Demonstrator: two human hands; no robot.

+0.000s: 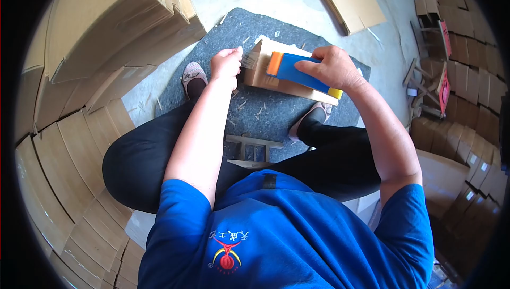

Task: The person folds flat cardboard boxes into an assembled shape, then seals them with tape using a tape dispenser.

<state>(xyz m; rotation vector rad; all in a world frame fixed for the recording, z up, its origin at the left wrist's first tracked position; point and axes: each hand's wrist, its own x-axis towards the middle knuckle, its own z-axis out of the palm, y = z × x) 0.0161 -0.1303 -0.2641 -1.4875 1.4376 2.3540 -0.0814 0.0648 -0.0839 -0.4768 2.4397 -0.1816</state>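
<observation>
A brown cardboard box rests on the dark mat between my feet. My right hand is closed around a long blue block-shaped tool with an orange end and a yellow end, held along the top of the box. At the box's left end, my left hand is closed, its fingertips pinched together. A translucent strip shows between that hand and the box; what the fingers hold is too small to make out.
The dark mat is littered with scraps. Cardboard stacks rise close on the left, and more boxes line the right. Flat cardboard lies on the floor ahead. A small wooden frame sits near my legs.
</observation>
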